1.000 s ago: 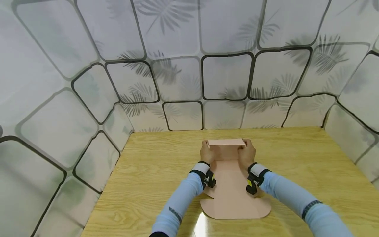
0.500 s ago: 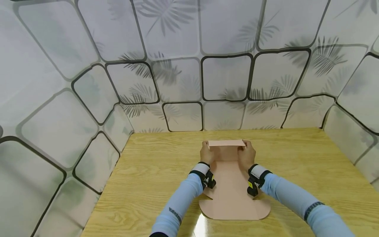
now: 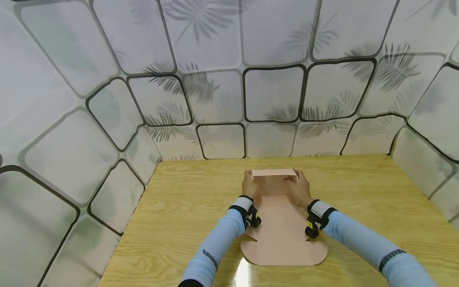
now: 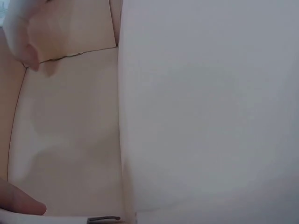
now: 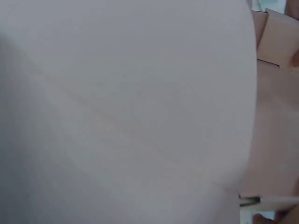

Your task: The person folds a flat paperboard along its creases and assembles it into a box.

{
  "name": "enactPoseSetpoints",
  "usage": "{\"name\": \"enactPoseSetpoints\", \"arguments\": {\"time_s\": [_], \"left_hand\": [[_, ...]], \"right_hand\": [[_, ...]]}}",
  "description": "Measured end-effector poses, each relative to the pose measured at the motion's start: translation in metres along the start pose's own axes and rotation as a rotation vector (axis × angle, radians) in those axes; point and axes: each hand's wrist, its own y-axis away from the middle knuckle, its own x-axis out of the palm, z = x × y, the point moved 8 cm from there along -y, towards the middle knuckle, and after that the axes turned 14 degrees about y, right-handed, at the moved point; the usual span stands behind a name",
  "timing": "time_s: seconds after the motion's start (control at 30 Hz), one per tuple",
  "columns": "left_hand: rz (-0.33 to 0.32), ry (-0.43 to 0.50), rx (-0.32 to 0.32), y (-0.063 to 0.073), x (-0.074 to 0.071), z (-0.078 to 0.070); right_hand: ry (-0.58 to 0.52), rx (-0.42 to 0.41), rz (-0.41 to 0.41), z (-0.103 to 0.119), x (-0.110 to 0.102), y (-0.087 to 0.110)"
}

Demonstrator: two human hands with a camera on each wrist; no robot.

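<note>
Between the two hands, as the head view shows, lies a pinkish sheet of cut cardboard point(image 3: 281, 219), its far end raised and folded over at the top, its near end spreading into rounded flaps point(image 3: 285, 253) flat on the wooden table point(image 3: 183, 211). The left hand point(image 3: 250, 185) grips one side of the raised end; the right hand point(image 3: 299, 190) holds the opposite side, its thumb reaching inward. Behind the wrists, two small black cameras, the left one point(image 3: 255, 219) and the right one point(image 3: 312, 231), hang over the cardboard's long edges and hide parts of them. Pale blue sleeves point(image 3: 218, 239) cross the table nearer the person, with a patch of glare point(image 3: 244, 273) between them. Well beyond the hands rises a wall covering point(image 3: 215, 95) printed with dark outlines and leaves.

On the left wrist view, a broad pale panel point(image 4: 210, 107) blocks most of the sight; a fingertip point(image 4: 21, 201) shows low beside it, and a blurred finger point(image 4: 28, 53) hangs above by a folded inner flap point(image 4: 77, 28).

From the right wrist, another pale surface point(image 5: 126, 102) covers nearly everything, leaving only a strip with a folded piece point(image 5: 278, 42) and cut-off fingertips.
</note>
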Motion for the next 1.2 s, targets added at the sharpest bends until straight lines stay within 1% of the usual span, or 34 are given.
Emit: {"name": "enactPoseSetpoints", "arguments": {"time_s": [0.03, 0.07, 0.1, 0.13, 0.17, 0.2, 0.23, 0.27, 0.3, 0.33, 0.37, 0.43, 0.5, 0.53, 0.6, 0.73, 0.77, 0.83, 0.97, 1.1, 1.2], "left_hand": [[0.015, 0.013, -0.005, 0.010, -0.008, -0.018], [0.027, 0.025, -0.008, 0.022, -0.017, -0.038], [0.038, 0.046, 0.004, 0.034, -0.027, -0.060], [0.062, 0.070, -0.019, 0.049, -0.037, -0.087], [0.092, 0.117, -0.039, 0.063, -0.048, -0.112], [0.132, 0.151, -0.069, 0.077, -0.058, -0.138], [0.181, 0.198, -0.098, 0.090, -0.066, -0.161], [0.222, 0.241, -0.117, 0.101, -0.072, -0.181], [0.273, 0.283, -0.141, 0.111, -0.077, -0.197], [0.326, 0.303, -0.189, 0.119, -0.080, -0.210], [0.374, 0.315, -0.200, 0.125, -0.082, -0.218], [0.453, 0.345, -0.249, 0.132, -0.083, -0.226], [0.495, 0.359, -0.300, 0.134, -0.083, -0.226], [0.504, 0.375, -0.333, 0.134, -0.083, -0.223], [0.506, 0.449, -0.407, 0.132, -0.081, -0.219], [0.516, 0.515, -0.495, 0.128, -0.078, -0.209], [0.524, 0.515, -0.498, 0.128, -0.078, -0.208], [0.539, 0.483, -0.483, 0.128, -0.078, -0.206], [0.540, 0.423, -0.448, 0.129, -0.081, -0.205], [0.544, 0.389, -0.414, 0.129, -0.081, -0.204], [0.560, 0.373, -0.376, 0.129, -0.080, -0.204]], "right_hand": [[-0.019, -0.004, 0.075, 0.001, 0.002, 0.001], [-0.037, -0.011, 0.149, 0.002, 0.003, 0.002], [-0.047, -0.025, 0.229, 0.004, 0.005, 0.004], [-0.058, -0.038, 0.304, 0.006, 0.006, 0.006], [-0.073, -0.051, 0.378, 0.009, 0.007, 0.008], [-0.085, -0.061, 0.442, 0.011, 0.007, 0.011], [-0.107, -0.070, 0.495, 0.014, 0.007, 0.013], [-0.138, -0.072, 0.539, 0.017, 0.007, 0.014], [-0.172, -0.072, 0.578, 0.019, 0.007, 0.016], [-0.205, -0.068, 0.605, 0.022, 0.006, 0.016], [-0.231, -0.065, 0.622, 0.023, 0.006, 0.016], [-0.283, -0.056, 0.641, 0.026, 0.005, 0.016], [-0.317, -0.047, 0.663, 0.026, 0.007, 0.015], [-0.323, -0.042, 0.670, 0.026, 0.007, 0.015], [-0.329, -0.032, 0.693, 0.024, 0.009, 0.016], [-0.313, -0.026, 0.735, 0.021, 0.011, 0.017], [-0.303, -0.028, 0.744, 0.020, 0.011, 0.017], [-0.280, -0.042, 0.752, 0.018, 0.010, 0.018], [-0.245, -0.059, 0.745, 0.015, 0.009, 0.018], [-0.256, -0.060, 0.731, 0.013, 0.009, 0.020], [-0.275, -0.055, 0.721, 0.012, 0.009, 0.021]]}}
